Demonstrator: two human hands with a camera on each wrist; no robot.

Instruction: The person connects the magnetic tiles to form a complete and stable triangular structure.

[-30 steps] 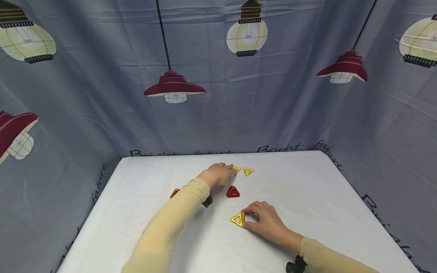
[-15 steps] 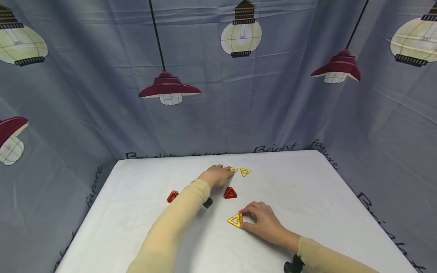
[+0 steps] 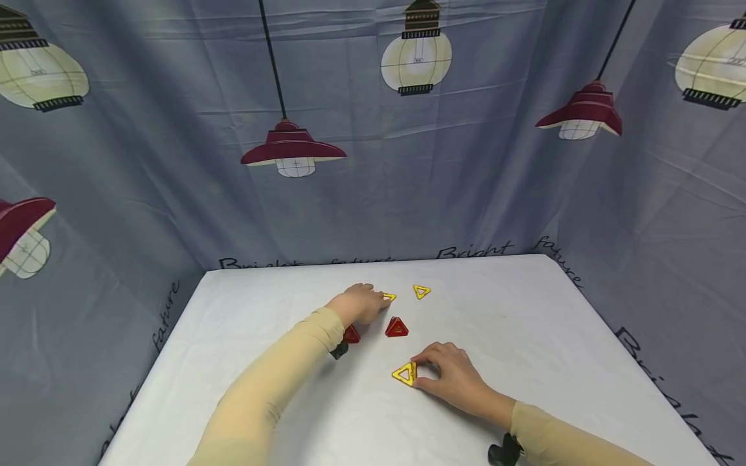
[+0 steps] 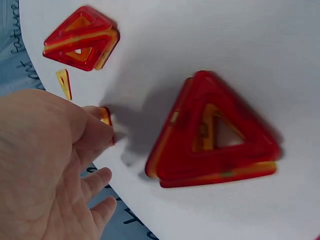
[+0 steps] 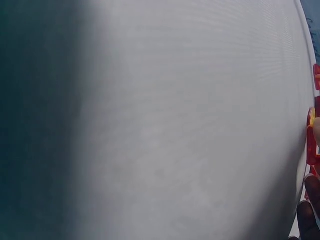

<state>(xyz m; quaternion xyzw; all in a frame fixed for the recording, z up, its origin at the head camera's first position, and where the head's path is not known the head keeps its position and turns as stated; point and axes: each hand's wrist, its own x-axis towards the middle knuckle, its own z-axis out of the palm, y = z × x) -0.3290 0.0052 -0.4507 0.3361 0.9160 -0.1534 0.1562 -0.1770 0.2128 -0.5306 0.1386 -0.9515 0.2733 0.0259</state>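
Note:
My left hand pinches a yellow triangular magnetic tile near the back of the table. In the left wrist view, only an edge of that tile shows past the thumb and forefinger. My right hand holds joined yellow triangular tiles by their right side, near the middle of the table. The right wrist view catches only part of this red-edged piece at its right border. A loose yellow triangle lies right of the left hand.
One red pyramid of triangular tiles stands between my hands. Another red pyramid is partly covered by my left wrist; it looms large in the left wrist view. A printed curtain hangs behind the white table.
My left hand has drawn the yellow triangle to the left, away from the loose one. The left forearm now covers a red piece seen earlier. My right hand stays in place.

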